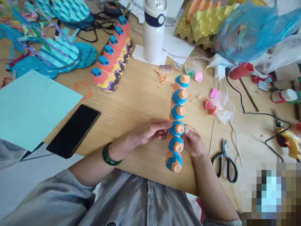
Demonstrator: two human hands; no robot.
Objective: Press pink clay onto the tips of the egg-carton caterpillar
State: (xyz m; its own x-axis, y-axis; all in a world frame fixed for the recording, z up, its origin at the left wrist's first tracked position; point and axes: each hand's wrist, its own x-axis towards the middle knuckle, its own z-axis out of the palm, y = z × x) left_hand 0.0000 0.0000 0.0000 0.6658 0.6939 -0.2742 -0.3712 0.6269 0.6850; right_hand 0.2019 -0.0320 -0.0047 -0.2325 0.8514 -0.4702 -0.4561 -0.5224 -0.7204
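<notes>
A long strip of egg-carton cups (176, 145), coated in blue and pale orange, is held up between both hands over the table. Each cup has an orange round tip. My left hand (154, 130) wears a green bangle on its wrist and pinches the strip's left side near the middle. On the opposite side, the thumb and fingers of my right hand (193, 141) grip the same strip. Some fingers are hidden behind it. Small orange crumbs (162, 77) lie beyond the strip's far end.
Another decorated egg-carton strip (111, 58) stands back left, beside a white bottle (154, 34). A phone (74, 130) and light-green sheet (35, 106) lie left. Scissors (225, 160), a white cable (231, 121), pink and red clay (209, 105) and a blue plastic bag (246, 31) are right.
</notes>
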